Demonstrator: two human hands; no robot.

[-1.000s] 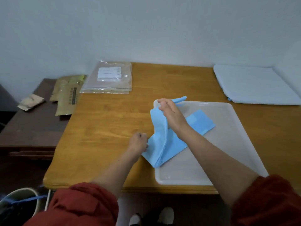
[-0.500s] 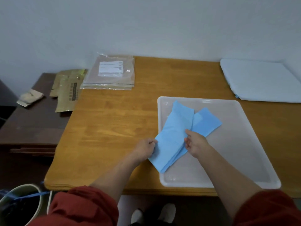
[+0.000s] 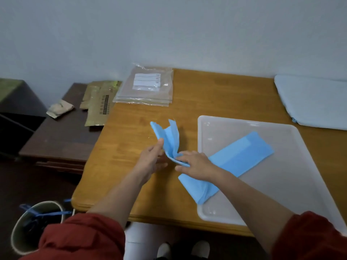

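Left hand (image 3: 152,158) pinches the raised end of the thin blue folded sheet (image 3: 242,154); right hand (image 3: 195,166) presses it flat-fingered. A hard tug could tear it.

tray (image 3: 221,212) on table (image 3: 206,91) | bags (image 3: 148,87) behind-left | pad (image 3: 315,102) behind-right

Plain indoor work room: wooden table (image 3: 216,91) against a bare wall (image 3: 169,30), labelled sealed bags (image 3: 146,92) at its far-left corner, bin (image 3: 20,233) beside its near-left corner.
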